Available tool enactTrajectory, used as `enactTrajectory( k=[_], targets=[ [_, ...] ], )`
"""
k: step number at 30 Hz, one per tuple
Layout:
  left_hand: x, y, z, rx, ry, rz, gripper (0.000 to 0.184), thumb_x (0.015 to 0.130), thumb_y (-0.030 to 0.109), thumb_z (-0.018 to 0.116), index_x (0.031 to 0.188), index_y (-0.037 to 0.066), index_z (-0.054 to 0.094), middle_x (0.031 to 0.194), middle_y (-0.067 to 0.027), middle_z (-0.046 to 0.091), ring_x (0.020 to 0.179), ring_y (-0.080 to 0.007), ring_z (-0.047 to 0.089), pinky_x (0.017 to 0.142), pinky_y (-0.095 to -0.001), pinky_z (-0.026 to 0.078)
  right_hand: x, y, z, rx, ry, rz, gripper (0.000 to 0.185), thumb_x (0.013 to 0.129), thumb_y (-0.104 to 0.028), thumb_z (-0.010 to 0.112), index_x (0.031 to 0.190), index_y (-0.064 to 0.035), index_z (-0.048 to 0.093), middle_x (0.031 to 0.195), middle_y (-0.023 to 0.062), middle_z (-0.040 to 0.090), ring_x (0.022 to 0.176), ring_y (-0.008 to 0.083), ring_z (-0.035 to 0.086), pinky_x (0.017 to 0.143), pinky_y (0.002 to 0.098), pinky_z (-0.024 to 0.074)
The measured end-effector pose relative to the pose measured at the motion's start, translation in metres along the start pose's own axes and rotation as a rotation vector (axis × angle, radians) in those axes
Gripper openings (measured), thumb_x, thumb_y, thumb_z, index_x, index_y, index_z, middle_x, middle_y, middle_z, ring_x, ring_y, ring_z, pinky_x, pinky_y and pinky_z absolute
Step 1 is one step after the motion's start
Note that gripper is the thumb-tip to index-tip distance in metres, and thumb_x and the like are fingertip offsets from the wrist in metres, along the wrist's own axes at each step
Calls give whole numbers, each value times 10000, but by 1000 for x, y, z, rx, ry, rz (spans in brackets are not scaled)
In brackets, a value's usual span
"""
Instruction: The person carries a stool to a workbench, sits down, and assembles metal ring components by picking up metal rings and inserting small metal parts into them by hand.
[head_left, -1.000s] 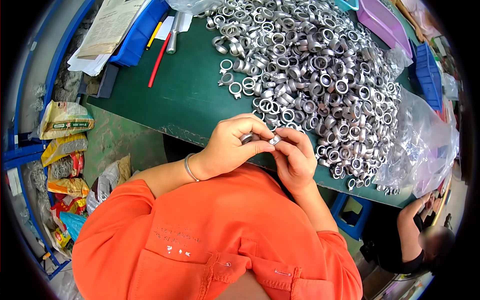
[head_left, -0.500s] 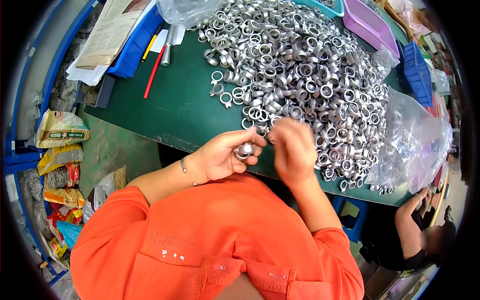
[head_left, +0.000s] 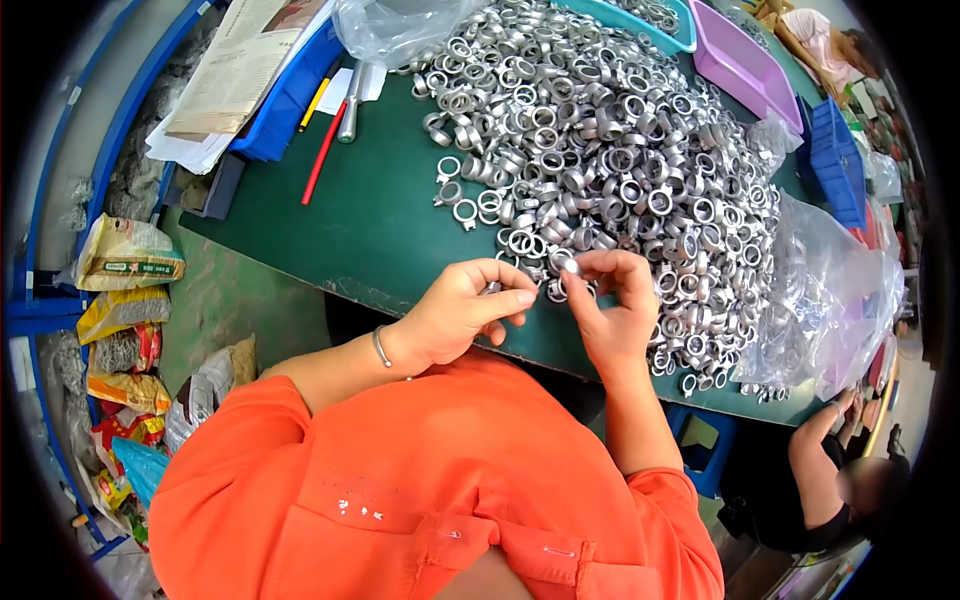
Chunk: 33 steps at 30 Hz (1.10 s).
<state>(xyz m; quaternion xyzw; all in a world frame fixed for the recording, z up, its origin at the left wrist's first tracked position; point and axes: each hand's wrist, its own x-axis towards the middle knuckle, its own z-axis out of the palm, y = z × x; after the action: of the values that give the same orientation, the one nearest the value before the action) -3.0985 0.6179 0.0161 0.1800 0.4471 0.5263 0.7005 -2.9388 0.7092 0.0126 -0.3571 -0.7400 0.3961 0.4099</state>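
Note:
My left hand (head_left: pixel 468 310) is curled closed in front of the table's near edge. Between its thumb and fingers shows a bit of a silver metal ring (head_left: pixel 491 288), the rest covered by the hand. My right hand (head_left: pixel 622 310) is at the near side of a large heap of metal rings (head_left: pixel 600 150), thumb and forefinger bent together. At its fingertips is another metal ring (head_left: pixel 562 262), partly covered by them. Many of the heaped rings have a small tab on the rim.
A red pen (head_left: pixel 325 155), a yellow pen (head_left: pixel 314 105) and a metal-shafted tool (head_left: pixel 349 112) lie left of the heap. Blue bin (head_left: pixel 268 135), purple tray (head_left: pixel 745 75) and clear plastic bags (head_left: pixel 820 290) surround it. Another person (head_left: pixel 815 470) sits at the right.
My right hand has slowed from a blur, its fingertips at a ring by the heap. My left hand has turned, covering more of its ring. The view has shifted slightly.

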Motion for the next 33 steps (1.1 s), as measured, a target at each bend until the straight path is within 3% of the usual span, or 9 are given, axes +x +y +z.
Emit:
enactTrajectory(
  k=[4,9,13,16,18,21,28,30,33],
  targets=[
    [-1,3,1,64,-6,65,153,858,107,600,955,-11,583,826,-43,580,689,-80,539,494,-192,443,-17,-2,11,483,-61,80,377,710,77,698,953,-44,436,904,103,597,752,111,557,644,216,444],
    [0,0,-1,47,-17,59,142,858,108,607,925,-17,592,798,-50,585,642,-72,529,481,-186,429,-25,3,14,469,-24,10,386,697,100,691,943,-48,431,908,107,598,779,132,564,675,234,454],
    [-1,-2,-1,77,-8,84,118,842,90,623,899,-10,598,776,-35,576,588,-63,506,478,-174,404,-26,7,15,239,-89,-259,346,688,131,656,911,-42,454,914,109,589,849,186,569,729,279,468],
    [-2,-2,1,299,99,226,87,812,55,649,862,-2,607,789,-26,571,540,-61,480,475,-172,383,-27,4,16,534,-77,-17,248,761,163,518,923,-18,465,991,126,537,913,187,560,769,274,474],
    [-2,-3,0,570,86,541,75,785,21,665,836,3,614,820,-25,575,601,-64,497,512,-176,392,-26,3,16,538,-90,140,177,837,90,488,991,4,496,998,108,534,879,136,557,696,228,474],
    [-1,-7,-2,665,53,691,75,770,0,670,826,5,619,845,-35,571,678,-69,514,557,-182,406,-24,3,15,602,-128,281,174,911,-35,469,1067,19,525,934,64,572,787,93,559,615,208,463],
    [-1,-7,-3,699,-15,700,134,795,-4,635,925,3,601,854,-44,567,702,-84,528,544,-186,414,-25,-4,18,717,-191,284,202,850,-13,583,1050,8,569,945,59,589,846,111,571,691,205,467],
    [-5,-4,2,201,87,209,182,856,51,550,1030,-3,551,849,-50,586,680,-105,565,469,-194,429,-20,-6,17,463,-130,6,233,746,68,646,961,-10,605,984,97,591,890,185,583,751,272,475],
    [-1,2,-10,-420,-150,-89,172,905,137,474,1022,21,523,810,-60,589,630,-122,579,396,-198,408,-6,-17,11,143,-329,-400,170,666,63,668,815,-7,624,950,129,607,868,260,587,761,328,472]
  ],
)
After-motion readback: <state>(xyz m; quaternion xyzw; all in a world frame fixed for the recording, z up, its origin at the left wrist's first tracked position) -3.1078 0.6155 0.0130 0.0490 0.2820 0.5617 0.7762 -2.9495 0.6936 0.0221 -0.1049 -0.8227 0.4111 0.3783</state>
